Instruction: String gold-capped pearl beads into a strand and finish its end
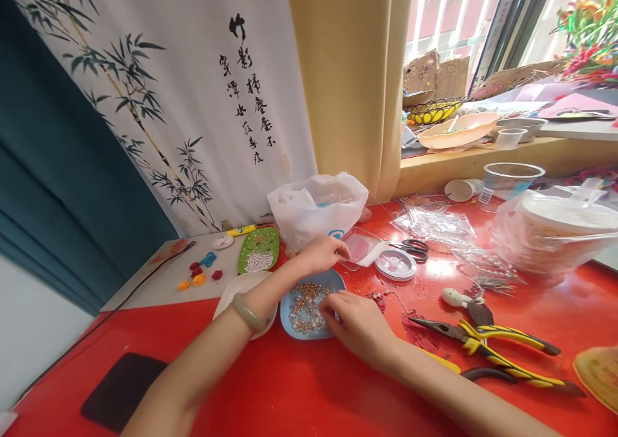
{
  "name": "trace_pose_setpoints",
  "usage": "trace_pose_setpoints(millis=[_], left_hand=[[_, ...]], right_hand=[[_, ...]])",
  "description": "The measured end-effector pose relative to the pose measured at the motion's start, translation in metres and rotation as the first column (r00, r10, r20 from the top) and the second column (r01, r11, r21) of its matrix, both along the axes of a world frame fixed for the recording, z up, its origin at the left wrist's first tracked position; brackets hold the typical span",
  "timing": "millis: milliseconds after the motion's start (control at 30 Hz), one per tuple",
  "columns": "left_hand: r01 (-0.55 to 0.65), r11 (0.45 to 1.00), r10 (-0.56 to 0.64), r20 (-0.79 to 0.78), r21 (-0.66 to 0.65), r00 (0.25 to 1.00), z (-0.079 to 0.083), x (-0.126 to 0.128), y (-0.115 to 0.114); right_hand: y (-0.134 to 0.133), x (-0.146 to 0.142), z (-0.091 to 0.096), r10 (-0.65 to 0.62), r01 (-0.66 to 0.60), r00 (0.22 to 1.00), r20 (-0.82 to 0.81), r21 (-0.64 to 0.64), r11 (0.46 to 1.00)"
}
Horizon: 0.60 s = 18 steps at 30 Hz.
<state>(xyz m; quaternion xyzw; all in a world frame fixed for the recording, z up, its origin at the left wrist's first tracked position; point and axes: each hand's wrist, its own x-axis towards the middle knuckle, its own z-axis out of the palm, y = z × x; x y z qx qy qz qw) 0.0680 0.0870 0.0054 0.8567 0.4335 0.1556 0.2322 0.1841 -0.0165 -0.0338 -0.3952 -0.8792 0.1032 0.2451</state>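
My left hand [322, 255], with a pale green bangle [250, 313] on its wrist, hovers over the far edge of a blue tray [284, 324]. Its fingers are closed in a pinch; what they hold is too small to make out. My right hand [356, 321] reaches over the tray's right side, fingertips bent together at the beads. Whether a bead is between them is hidden. Gold and clear beads [308, 308] lie in the tray. A white plate [226, 300] sits partly under my left forearm. Beyond it, a green tray [275, 244] holds small pale beads [259, 261].
A white plastic bag [313, 208] stands behind the trays. To the right are black scissors [414, 250], a round container [396, 264], yellow-and-black pliers [476, 340] and clear packets [432, 223]. A black flat object [123, 389] lies front left. A wrapped tub [555, 231] stands far right.
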Motion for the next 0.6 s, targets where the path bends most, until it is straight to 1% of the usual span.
trace_pose_setpoints(millis=[200, 267, 333, 367, 433, 467, 500, 533, 567, 600], left_hand=[[0.016, 1.000, -0.016, -0.032, -0.017, 0.999, -0.016, 0.003, 0.012], [0.023, 0.999, -0.024, -0.024, -0.032, 0.999, -0.013, 0.003, 0.013], [0.031, 0.999, -0.031, -0.005, -0.044, 1.000, -0.001, 0.002, 0.007], [0.033, 0.998, -0.032, 0.009, -0.050, 0.999, 0.010, 0.000, 0.000], [0.010, 0.999, -0.006, 0.074, -0.050, 0.997, 0.035, -0.008, -0.022], [-0.010, 0.999, 0.018, 0.190, -0.044, 0.982, 0.047, -0.015, -0.036], [-0.002, 1.000, 0.008, 0.297, -0.020, 0.955, 0.056, -0.025, -0.050], [0.013, 1.000, -0.017, 0.364, 0.012, 0.931, 0.060, -0.038, -0.063], [-0.001, 0.999, -0.019, 0.375, 0.053, 0.927, 0.058, -0.054, -0.074], [-0.006, 0.995, -0.034, 0.378, 0.105, 0.925, 0.051, -0.071, -0.083]], right_hand=[[0.000, 0.000, -0.002, -0.018, 0.019, 1.000, -0.002, 0.014, 1.000], [0.001, 0.000, -0.002, -0.011, 0.011, 1.000, -0.004, 0.011, 1.000], [0.002, 0.001, -0.002, 0.004, -0.004, 1.000, -0.008, 0.006, 1.000], [0.002, 0.002, -0.001, 0.012, -0.012, 1.000, -0.018, -0.001, 1.000], [0.004, 0.003, -0.001, 0.019, -0.021, 0.998, -0.061, -0.034, 0.999], [0.005, 0.003, -0.001, 0.014, -0.020, 0.995, -0.096, -0.063, 0.998], [0.006, 0.003, -0.001, 0.006, -0.018, 0.992, -0.128, -0.095, 0.995], [0.007, 0.003, 0.000, -0.012, -0.010, 0.987, -0.163, -0.131, 0.991], [0.007, 0.004, 0.000, -0.029, -0.003, 0.981, -0.194, -0.165, 0.986], [0.008, 0.004, 0.001, -0.042, -0.005, 0.972, -0.231, -0.197, 0.980]])
